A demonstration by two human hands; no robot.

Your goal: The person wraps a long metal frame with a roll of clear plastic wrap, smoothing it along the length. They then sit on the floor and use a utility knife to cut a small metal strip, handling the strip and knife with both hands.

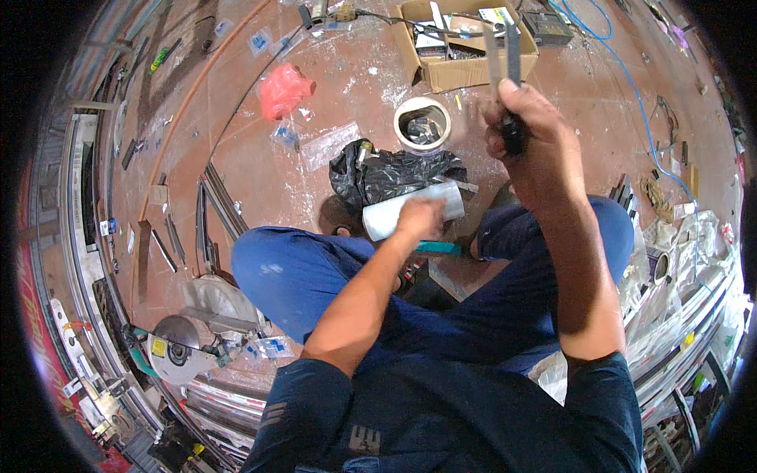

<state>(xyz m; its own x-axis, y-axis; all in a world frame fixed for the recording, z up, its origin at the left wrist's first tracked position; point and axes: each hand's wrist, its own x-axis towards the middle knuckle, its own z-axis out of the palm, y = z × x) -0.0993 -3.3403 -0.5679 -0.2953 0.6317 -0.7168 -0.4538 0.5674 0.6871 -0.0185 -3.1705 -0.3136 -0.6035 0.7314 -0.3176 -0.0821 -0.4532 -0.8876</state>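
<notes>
Gripping 1 white tube [414, 210], the left hand [420, 217] closes its fingers over it just above the knees; its long axis runs left to right. The right hand [530, 138], raised and farther out, clasps 1 metal tool [503, 55] pointing up.

The floor [260, 165] was reddish-brown concrete, scuffed and splashed with white paint or plaster. An open cardboard box [465, 47] of odds and ends sat at the far edge, with a blue cable [631, 87] trailing past it. A red plastic bag [284, 88] lay crumpled to the left. Metal strips [221, 201] lay scattered about, a circular saw [185, 347] rested lower left, and clear plastic wrapping [678, 276] was heaped on the right. Light was even.
</notes>
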